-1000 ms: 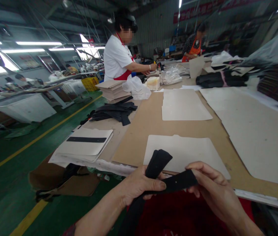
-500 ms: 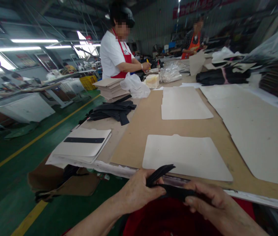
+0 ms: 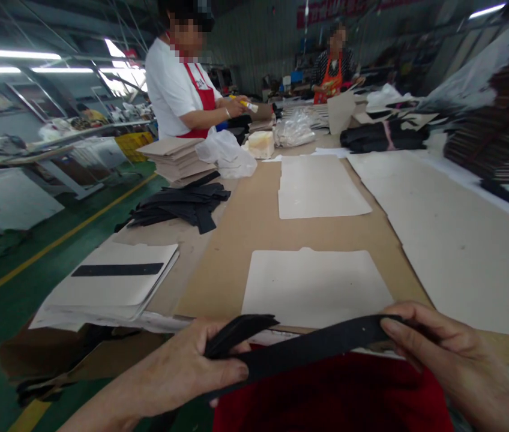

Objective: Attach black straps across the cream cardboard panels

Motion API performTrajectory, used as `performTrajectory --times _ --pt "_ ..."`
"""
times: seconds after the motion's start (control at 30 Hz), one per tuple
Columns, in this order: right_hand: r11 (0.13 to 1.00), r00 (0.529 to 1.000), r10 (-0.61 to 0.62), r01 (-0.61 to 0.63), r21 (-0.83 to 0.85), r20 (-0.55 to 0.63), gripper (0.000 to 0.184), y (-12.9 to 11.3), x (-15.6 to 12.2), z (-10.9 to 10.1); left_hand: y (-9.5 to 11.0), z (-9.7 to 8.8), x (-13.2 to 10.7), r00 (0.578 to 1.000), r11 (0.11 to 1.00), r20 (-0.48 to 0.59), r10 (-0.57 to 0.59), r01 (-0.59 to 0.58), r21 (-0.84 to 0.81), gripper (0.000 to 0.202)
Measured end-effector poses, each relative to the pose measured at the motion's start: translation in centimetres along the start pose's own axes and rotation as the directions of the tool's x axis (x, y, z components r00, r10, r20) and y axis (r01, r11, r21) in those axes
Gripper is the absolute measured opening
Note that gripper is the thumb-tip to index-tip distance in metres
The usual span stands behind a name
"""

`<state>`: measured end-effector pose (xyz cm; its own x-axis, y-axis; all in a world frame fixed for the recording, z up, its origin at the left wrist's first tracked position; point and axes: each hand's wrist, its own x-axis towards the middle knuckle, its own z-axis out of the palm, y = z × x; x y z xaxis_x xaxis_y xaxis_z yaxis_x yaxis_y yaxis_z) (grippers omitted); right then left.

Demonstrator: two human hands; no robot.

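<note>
My left hand (image 3: 191, 366) is closed round a small bundle of black strips (image 3: 240, 333), whose ends stick out past the fingers. A single black strip (image 3: 313, 345) stretches from under my left thumb across to my right hand (image 3: 443, 348), which pinches its far end. The strip bows slightly upward in front of the table's near edge. Just beyond it lies a flat pale board (image 3: 313, 282) with a small tab on its far side. To the left, a black strip (image 3: 117, 270) lies across the top of a stack of pale boards (image 3: 123, 294).
A pile of black strips (image 3: 177, 204) and a stack of brown boards (image 3: 177, 159) stand at the left. Another pale board (image 3: 320, 186) lies farther back; a large pale sheet (image 3: 461, 240) covers the right. A co-worker (image 3: 186, 90) stands across the table. A cardboard box (image 3: 114, 360) sits below.
My hands have moved apart, drawing one black strip out long between them. My left hand has shifted left and my right hand right and up. The view has turned slightly right.
</note>
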<state>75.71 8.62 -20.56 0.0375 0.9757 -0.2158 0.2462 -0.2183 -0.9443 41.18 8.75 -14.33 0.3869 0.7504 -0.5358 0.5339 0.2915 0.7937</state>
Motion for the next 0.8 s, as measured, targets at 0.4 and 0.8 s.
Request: performTrajectory --times 0.4,0.8 --pt "0.964 0.950 -0.214 0.167 -0.207 -0.228 0.044 0.1 5.9 -0.4 3.3 -4.6 5.5 0.899 0.953 -0.429 0.084 0.053 0.298 0.027" --pt "0.903 0.929 -0.196 0.046 -0.427 -0.313 0.041 0.6 7.3 0.0 0.1 -4.4 10.2 0.882 0.948 -0.463 0.089 0.069 0.312 0.032"
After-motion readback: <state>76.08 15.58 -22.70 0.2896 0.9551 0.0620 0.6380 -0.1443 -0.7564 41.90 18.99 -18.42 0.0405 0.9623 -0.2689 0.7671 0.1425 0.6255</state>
